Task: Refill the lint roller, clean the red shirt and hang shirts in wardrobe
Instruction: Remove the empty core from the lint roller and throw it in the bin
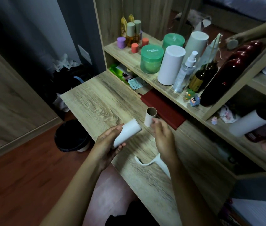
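My left hand (pixel 108 144) grips a white lint roller refill (pixel 127 133), tilted up to the right above the wooden desk (pixel 99 103). An empty brown cardboard core (pixel 150 116) stands upright on the desk. The fingertips of my right hand (pixel 162 136) sit right beside the core; whether they touch it is unclear. The white lint roller handle (pixel 153 162) lies flat on the desk, partly under my right wrist. No red shirt is in view.
A dark red notebook (pixel 164 108) lies behind the core. On the shelf (pixel 129 57) stand green jars, white cylinders, bottles and a dark red flask. A black-lined bin (pixel 71 136) stands on the floor to the left of the desk. A mirror reflects another arm at top right.
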